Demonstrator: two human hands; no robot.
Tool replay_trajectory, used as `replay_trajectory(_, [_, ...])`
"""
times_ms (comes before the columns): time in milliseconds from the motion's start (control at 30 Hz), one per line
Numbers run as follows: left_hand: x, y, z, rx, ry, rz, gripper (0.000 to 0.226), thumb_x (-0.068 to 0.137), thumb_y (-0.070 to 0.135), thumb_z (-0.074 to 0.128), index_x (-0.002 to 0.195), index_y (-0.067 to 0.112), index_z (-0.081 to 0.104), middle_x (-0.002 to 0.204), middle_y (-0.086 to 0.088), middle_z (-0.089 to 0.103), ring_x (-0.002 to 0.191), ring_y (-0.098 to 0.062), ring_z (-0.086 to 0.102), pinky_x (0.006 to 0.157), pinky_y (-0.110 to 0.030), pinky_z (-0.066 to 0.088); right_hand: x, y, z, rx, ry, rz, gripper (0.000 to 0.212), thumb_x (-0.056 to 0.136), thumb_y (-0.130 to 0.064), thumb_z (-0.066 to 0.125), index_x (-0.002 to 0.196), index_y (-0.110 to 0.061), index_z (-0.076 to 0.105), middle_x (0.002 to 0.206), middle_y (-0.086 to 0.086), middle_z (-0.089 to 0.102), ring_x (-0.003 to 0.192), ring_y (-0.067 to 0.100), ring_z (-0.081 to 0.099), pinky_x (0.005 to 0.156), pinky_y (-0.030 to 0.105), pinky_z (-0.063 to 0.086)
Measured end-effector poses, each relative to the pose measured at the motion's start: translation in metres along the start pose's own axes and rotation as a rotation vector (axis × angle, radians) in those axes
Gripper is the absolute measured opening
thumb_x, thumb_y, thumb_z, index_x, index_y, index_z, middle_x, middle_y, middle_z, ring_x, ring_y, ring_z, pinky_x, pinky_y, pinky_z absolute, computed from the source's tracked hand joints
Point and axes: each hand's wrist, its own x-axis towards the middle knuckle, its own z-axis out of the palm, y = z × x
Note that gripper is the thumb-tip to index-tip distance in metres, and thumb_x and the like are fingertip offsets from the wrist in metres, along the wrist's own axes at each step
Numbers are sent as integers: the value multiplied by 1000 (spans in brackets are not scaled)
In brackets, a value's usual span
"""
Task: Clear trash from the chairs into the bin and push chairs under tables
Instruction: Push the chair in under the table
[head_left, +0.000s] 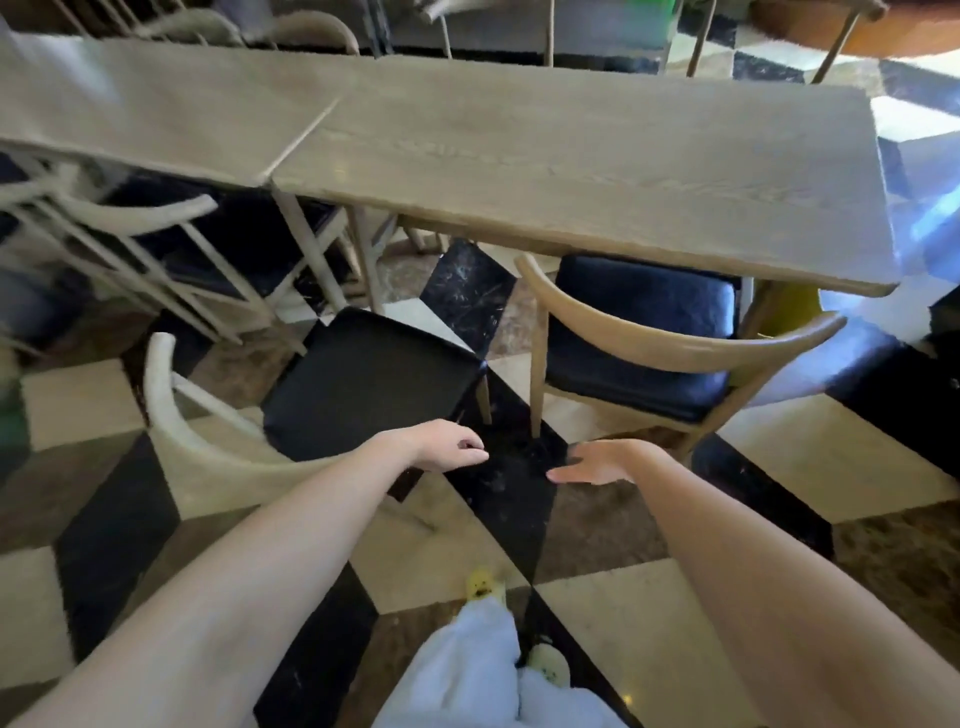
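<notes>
Two wooden chairs with dark cushions stand in front of a long light-wood table (571, 156). The left chair (363, 384) is pulled out and turned at an angle, its pale curved back (171, 431) toward me. The right chair (639, 332) sits partly under the table edge. Neither seat shows any trash. My left hand (447, 447) hovers just right of the left chair's seat, fingers loosely curled and holding nothing. My right hand (597, 462) is open, palm down, in front of the right chair's rear leg. No bin is clearly in view.
A second table (156, 104) joins the first at the left, with another chair (156, 223) tucked beneath it. More chairs stand behind the tables. A yellow object (789, 306) shows under the table at the right. The floor is chequered tile; my legs and slippers are below.
</notes>
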Motion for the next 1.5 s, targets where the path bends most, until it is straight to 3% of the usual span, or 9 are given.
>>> replay_trajectory(233, [-77,-91,15,-96,1,-194,45,97,49,38,129,24,57,130,3,57,119,-19,54,102,-31,42,-14,-106,2,-129,-192,-127,69,89,-51,54,144,-13,37,144,8,47,124,25,54,105,42,42])
replay_trajectory(333, [-103,-134,21,-159,32,-276,42,96,50,40,126,27,59,124,4,59,112,-15,57,100,-32,45,-11,-158,-1,-173,-232,-166,66,90,-46,56,144,-13,36,145,8,46,125,25,54,107,46,42])
replay_trajectory(433, [-125,-182,24,-228,56,-312,30,94,50,43,105,32,63,112,1,63,100,-13,60,96,-37,51,-10,-210,-5,-224,-237,-202,66,89,-46,58,142,-13,38,144,7,47,125,23,53,106,46,42])
replay_trajectory(600, [-155,-261,10,-253,123,-346,32,96,43,46,110,21,64,105,0,66,94,-13,62,91,-33,52,4,-296,-14,-279,-211,-245,63,85,-45,62,139,-16,45,140,4,51,123,22,53,103,42,45])
replay_trajectory(700, [-157,-313,1,-302,216,-339,30,93,39,53,117,22,60,119,1,62,106,-14,60,97,-38,51,13,-347,-7,-256,-144,-271,60,86,-51,58,134,-14,51,134,4,56,119,22,55,102,42,46])
replay_trajectory(900, [-142,-385,-15,-258,372,-184,56,88,36,63,140,22,44,146,1,34,133,-19,39,109,-38,38,27,-416,44,-47,-86,-274,69,80,-76,33,112,-23,64,107,-1,64,102,21,59,99,42,45])
replay_trajectory(1067, [-123,-431,-20,-119,364,-27,55,85,39,66,136,23,52,143,5,41,136,-15,35,114,-39,31,45,-442,93,99,111,-230,72,84,-74,32,129,-20,47,124,2,56,107,22,56,96,39,45])
replay_trajectory(1300, [-98,-468,-25,-30,380,198,50,79,38,73,125,26,61,130,6,58,129,-14,40,117,-38,23,45,-451,119,3,511,-226,54,81,-67,51,113,-24,54,107,-4,62,97,18,56,92,35,38])
replay_trajectory(1500, [-85,-475,-41,180,375,257,38,78,30,74,115,26,66,117,9,65,119,-10,51,120,-37,10,58,-449,130,158,621,-192,35,80,-55,61,108,-33,62,98,-10,65,94,16,56,84,32,40])
